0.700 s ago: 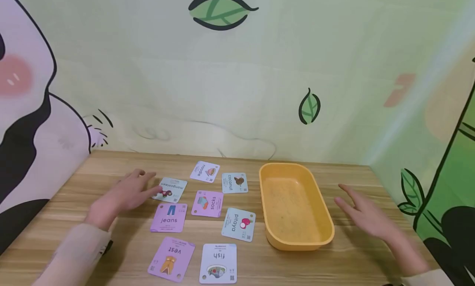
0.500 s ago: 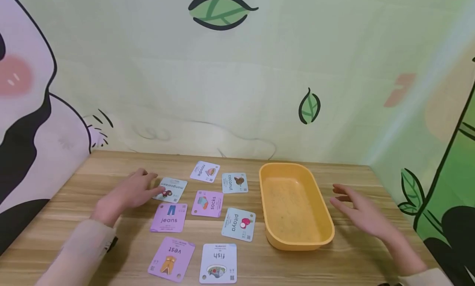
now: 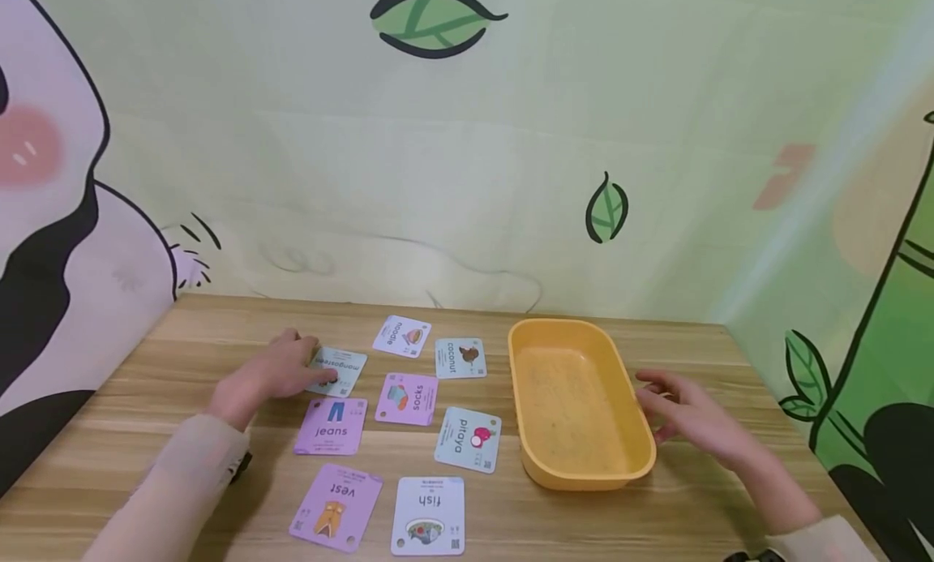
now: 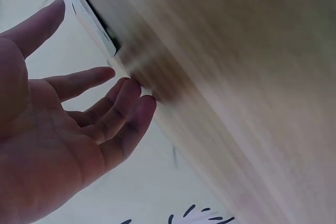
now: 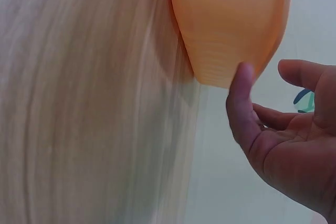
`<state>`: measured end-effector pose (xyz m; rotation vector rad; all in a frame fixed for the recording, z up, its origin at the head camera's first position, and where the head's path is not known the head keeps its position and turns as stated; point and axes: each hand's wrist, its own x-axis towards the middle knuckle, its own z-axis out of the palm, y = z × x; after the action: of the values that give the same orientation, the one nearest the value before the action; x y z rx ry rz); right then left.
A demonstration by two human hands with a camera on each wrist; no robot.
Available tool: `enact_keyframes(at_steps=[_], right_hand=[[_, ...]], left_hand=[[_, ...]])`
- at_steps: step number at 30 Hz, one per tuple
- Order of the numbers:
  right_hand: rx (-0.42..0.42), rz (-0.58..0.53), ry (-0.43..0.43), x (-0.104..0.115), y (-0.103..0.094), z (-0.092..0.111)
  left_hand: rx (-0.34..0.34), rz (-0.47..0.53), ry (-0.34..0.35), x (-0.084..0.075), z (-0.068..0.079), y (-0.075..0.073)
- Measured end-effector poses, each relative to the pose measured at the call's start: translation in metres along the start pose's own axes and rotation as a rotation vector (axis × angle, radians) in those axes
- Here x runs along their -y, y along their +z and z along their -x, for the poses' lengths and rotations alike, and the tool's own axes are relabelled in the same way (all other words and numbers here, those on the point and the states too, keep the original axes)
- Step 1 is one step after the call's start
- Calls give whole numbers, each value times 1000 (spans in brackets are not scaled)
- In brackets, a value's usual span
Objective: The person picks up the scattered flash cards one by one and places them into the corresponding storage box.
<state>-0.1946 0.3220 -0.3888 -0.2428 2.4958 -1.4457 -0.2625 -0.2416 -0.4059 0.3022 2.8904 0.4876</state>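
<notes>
My left hand (image 3: 280, 370) reaches over the left edge of the blue mangosteen card (image 3: 341, 369), its thumb overlapping the card's picture in the head view. In the left wrist view the fingers (image 4: 118, 111) are loosely bent, with nothing between them and the thumb. A yellow plastic basin (image 3: 635, 456) stands right of the cards. Beside its right wall is my right hand (image 3: 693, 416), fingertips right at the rim. The right wrist view has the thumb and fingers (image 5: 242, 90) apart, close to the basin's outer wall (image 5: 231, 30).
Several more cards lie flat on the wooden table (image 3: 241, 497): noodle (image 3: 402, 336), coconut (image 3: 460, 358), socks (image 3: 406, 399), jeans (image 3: 331, 426), pitaya (image 3: 468, 439), vest (image 3: 336, 508) and fish (image 3: 428, 516). A printed cloth backdrop (image 3: 467, 181) hangs behind the table's far edge.
My left hand has moved right, farther over the mangosteen card. My right hand has moved left to the basin's rim, its fingers bending more. Cards and basin have stayed put.
</notes>
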Motion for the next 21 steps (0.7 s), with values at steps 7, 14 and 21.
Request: enact_keyframes(at_steps=[7,14,21], right_hand=[[54,-74,40,-1,-1,-4],[49,-120,13,-6,3,-4],[17,-130,-11,-10,4,-6]], left_hand=[[41,44,-25,0,-3,-3],[51,65,-25,1,-5,0],[39,76,-26,3,-7,-2]])
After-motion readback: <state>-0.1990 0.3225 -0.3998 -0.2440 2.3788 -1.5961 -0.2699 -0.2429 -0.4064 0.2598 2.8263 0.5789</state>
